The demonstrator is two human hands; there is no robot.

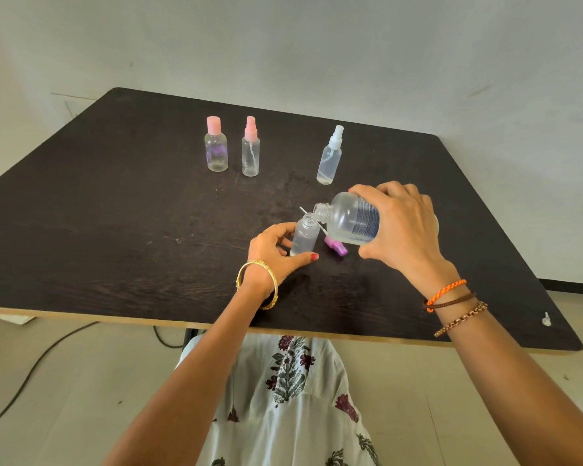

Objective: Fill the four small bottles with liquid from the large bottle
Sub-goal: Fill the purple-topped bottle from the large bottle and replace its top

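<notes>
Right hand (pixel 401 227) grasping tilted large bottle (pixel 350 218), mouth over open small bottle (pixel 304 237) gripped by left hand (pixel 276 252), mid-table (pixel 115 213); three capped bottles (pixel 249 146) well apart at 12 o'clock; bare tabletop toward 9 o'clock edge.

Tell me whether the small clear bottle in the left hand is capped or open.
Open. The small clear bottle shows a bare neck under the tilted large clear bottle, and a purple spray cap lies on the dark table beside it.

The desk (pixel 115 203) is dark brown w/ wood grain. Two small bottles have pink tops (pixel 213 125), one a white sprayer (pixel 336 134). A purple sprayer (pixel 336 246) is seen. The dress (pixel 283 398) is white w/ dark red & green flowers.
</notes>
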